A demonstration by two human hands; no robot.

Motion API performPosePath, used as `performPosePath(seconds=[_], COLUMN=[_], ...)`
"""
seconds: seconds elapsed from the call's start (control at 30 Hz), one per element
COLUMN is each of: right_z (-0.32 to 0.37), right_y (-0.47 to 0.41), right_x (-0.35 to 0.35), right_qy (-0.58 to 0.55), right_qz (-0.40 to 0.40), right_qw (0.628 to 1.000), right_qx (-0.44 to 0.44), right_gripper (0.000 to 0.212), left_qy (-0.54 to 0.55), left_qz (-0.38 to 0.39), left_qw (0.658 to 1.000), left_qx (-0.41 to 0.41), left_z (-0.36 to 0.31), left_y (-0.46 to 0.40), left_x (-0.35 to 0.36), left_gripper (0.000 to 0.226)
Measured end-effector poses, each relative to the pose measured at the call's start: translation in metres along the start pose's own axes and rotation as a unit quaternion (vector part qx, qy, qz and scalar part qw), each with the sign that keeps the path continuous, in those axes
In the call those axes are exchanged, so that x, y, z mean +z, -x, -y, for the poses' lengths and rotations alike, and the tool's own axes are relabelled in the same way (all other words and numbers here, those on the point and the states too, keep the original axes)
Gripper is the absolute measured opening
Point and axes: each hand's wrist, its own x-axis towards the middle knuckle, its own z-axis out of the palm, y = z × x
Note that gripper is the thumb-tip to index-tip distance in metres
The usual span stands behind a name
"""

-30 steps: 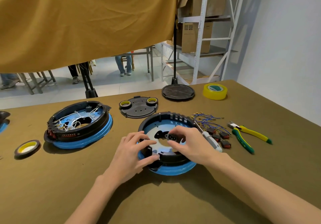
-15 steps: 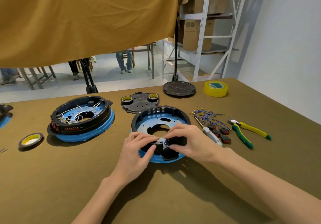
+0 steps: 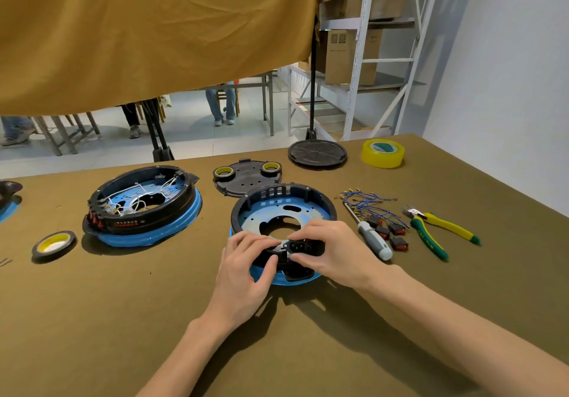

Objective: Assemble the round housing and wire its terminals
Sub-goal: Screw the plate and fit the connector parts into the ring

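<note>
Far off to the left of the fingers, a wired black-and-blue round housing sits on the olive bench. Centre stage, the left hand curls its fingers onto the near rim of the open black round housing on a blue base. Right beside it, the right hand pinches a small black power socket at that rim. Beyond those fingers to the right lie a grey-handled screwdriver, blue wires and yellow-green pliers.
</note>
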Motion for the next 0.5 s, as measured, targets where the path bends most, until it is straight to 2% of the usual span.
performPosePath(seconds=[0.13,0.5], right_z=[-0.0018,-0.0069], right_y=[-0.0020,-0.0016], right_x=[0.0011,0.0043], right_qy=[-0.011,-0.006], right_qz=[-0.017,0.011], right_qw=[1.000,1.000], right_qx=[0.011,-0.009], right_gripper=[0.032,0.031], left_qy=[-0.004,-0.026], left_qz=[-0.006,-0.006], left_qw=[1.000,1.000], left_qx=[-0.001,-0.002], left_z=[0.0009,-0.0014], left_y=[-0.0004,-0.0022], left_x=[0.0017,0.0037], left_gripper=[0.031,0.034])
